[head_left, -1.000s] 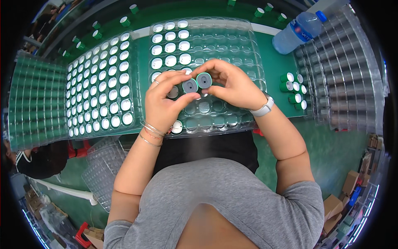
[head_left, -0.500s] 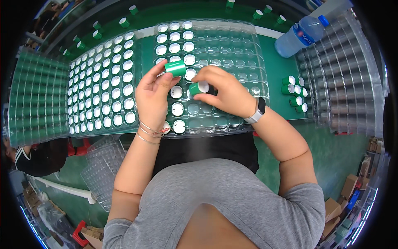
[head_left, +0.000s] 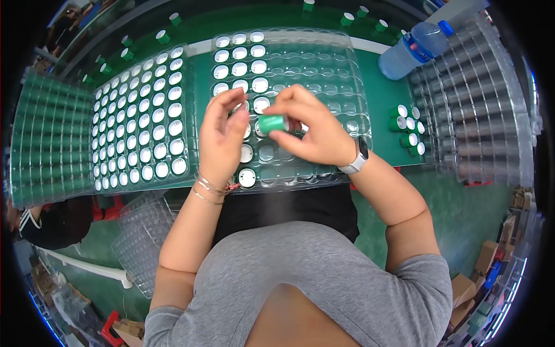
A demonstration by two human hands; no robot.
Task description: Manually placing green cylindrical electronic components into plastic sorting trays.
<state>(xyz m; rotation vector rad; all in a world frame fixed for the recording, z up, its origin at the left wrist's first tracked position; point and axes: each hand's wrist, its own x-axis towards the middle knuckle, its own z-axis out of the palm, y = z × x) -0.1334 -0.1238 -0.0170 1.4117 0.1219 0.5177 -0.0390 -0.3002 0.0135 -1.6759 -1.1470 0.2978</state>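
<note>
My right hand (head_left: 315, 124) pinches a short green cylinder (head_left: 272, 123), blurred and lying on its side, just above the middle of a clear plastic tray (head_left: 312, 87). Behind that cylinder, something in the palm is too shaded to make out. My left hand (head_left: 222, 133) hovers over the tray's left side, thumb and fingers apart, with no cylinder showing in it. White-topped cylinders (head_left: 247, 177) fill the tray's left columns; my left hand hides part of them. Toward the right, the tray's pockets are bare.
A filled tray (head_left: 139, 121) of white-topped cylinders lies left. Loose green cylinders (head_left: 398, 123) cluster at right, near a water bottle (head_left: 413, 51). Stacked clear trays (head_left: 480, 104) stand far right, with another tray (head_left: 49, 130) far left. More cylinders (head_left: 162, 37) stand beyond the table's back edge.
The cylinder that was in my left hand no longer shows there, and those fingers have parted. The cylinder in my right hand has turned, its white end now less visible. The view has shifted slightly.
</note>
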